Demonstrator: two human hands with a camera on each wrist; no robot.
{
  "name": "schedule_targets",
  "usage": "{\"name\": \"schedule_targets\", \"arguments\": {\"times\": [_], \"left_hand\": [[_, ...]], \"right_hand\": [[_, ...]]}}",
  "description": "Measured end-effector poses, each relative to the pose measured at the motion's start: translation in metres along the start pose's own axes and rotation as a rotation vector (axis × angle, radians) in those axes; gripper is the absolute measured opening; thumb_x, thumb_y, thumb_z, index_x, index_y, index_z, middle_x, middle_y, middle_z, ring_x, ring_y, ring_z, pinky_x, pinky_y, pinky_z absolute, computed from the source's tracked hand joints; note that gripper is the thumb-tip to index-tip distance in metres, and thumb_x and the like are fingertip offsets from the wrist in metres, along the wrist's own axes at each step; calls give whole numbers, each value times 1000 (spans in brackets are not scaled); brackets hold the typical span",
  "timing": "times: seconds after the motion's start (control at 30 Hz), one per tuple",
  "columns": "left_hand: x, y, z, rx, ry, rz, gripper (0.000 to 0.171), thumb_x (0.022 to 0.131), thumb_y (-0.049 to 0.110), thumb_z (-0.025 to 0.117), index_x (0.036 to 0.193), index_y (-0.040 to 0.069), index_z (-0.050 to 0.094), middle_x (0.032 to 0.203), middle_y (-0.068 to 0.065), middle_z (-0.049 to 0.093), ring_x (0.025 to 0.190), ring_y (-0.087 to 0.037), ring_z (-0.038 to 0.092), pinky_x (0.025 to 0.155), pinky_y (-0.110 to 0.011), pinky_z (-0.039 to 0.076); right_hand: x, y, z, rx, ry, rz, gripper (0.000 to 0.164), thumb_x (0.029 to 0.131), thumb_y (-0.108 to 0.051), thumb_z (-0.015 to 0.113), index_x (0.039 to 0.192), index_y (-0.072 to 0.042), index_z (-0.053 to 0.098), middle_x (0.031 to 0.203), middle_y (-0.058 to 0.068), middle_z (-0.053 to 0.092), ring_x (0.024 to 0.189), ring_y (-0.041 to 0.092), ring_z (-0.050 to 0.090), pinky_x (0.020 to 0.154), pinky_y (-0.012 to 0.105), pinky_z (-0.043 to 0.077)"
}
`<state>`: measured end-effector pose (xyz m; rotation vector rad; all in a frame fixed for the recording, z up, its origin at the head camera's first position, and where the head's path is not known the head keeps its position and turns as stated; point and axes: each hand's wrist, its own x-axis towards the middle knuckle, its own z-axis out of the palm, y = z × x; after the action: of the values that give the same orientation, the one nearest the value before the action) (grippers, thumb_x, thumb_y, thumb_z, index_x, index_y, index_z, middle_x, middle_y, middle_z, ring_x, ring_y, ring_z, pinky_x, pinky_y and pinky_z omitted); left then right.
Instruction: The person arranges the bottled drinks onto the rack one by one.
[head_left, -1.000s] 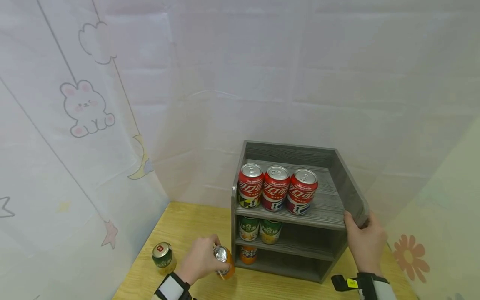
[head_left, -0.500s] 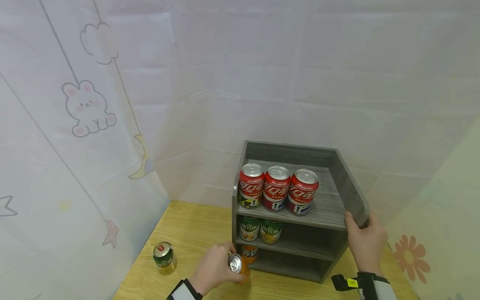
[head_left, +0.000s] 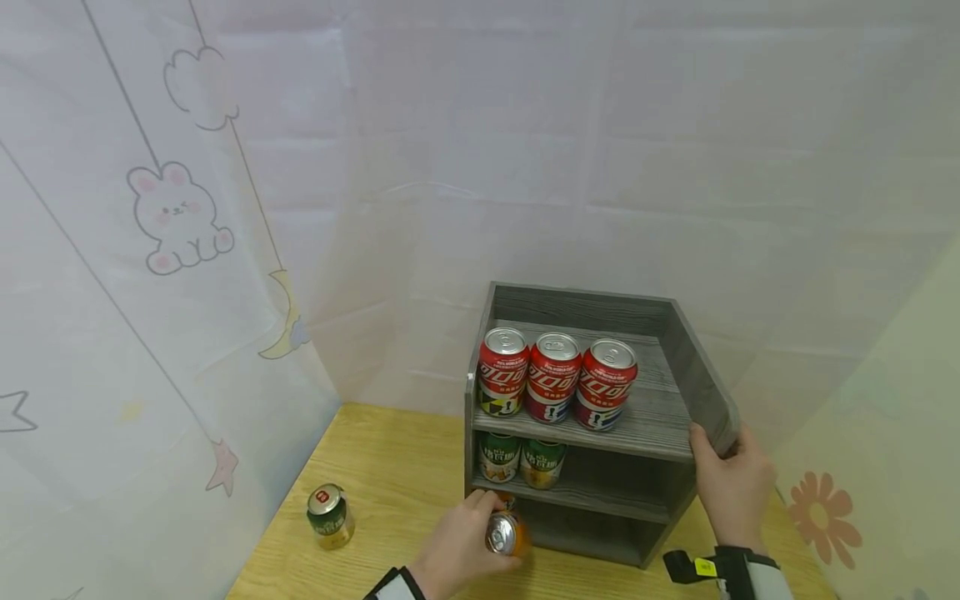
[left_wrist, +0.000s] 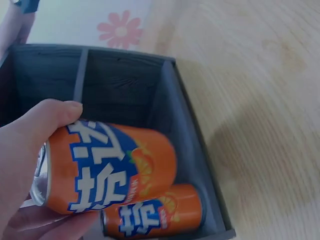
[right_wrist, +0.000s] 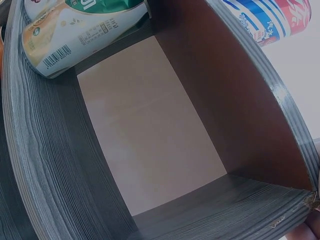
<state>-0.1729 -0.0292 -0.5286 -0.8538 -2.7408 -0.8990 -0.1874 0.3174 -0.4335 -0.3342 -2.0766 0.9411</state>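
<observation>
My left hand (head_left: 467,542) grips an orange soda can (left_wrist: 112,167) near its top, thumb on one side and fingers on the other. The can is at the front of the bottom level of a grey wooden shelf (head_left: 577,498). Beside it, another orange can (left_wrist: 152,212) stands inside that level, mostly hidden in the head view by the left hand and the held can. My right hand (head_left: 731,483) holds the front edge of the shelf's right side panel, thumb on the inner face.
Three red cola cans (head_left: 555,377) line the top level. On the middle level stand two green-topped cans (head_left: 543,463). A green and gold can (head_left: 330,517) stands on the wooden table (head_left: 390,442) to the left. A white patterned sheet (head_left: 420,208) hangs behind.
My left hand has carried the orange soda can rightward from beside the shelf to the front of its bottom level. The right hand keeps its place on the side panel.
</observation>
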Motion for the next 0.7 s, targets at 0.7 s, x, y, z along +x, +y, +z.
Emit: {"name": "schedule_targets", "arguments": {"times": [0.7], "left_hand": [[15,7,59,256,-17,310,61,79,41,88,120,11,55,105,0,49,87,-8,54,62,-12,45]], "right_hand": [[0,0,0,-4,13,-14,18,91,-11,75,95,3,66,68,14,60,46,7,44,43,20,32]]}}
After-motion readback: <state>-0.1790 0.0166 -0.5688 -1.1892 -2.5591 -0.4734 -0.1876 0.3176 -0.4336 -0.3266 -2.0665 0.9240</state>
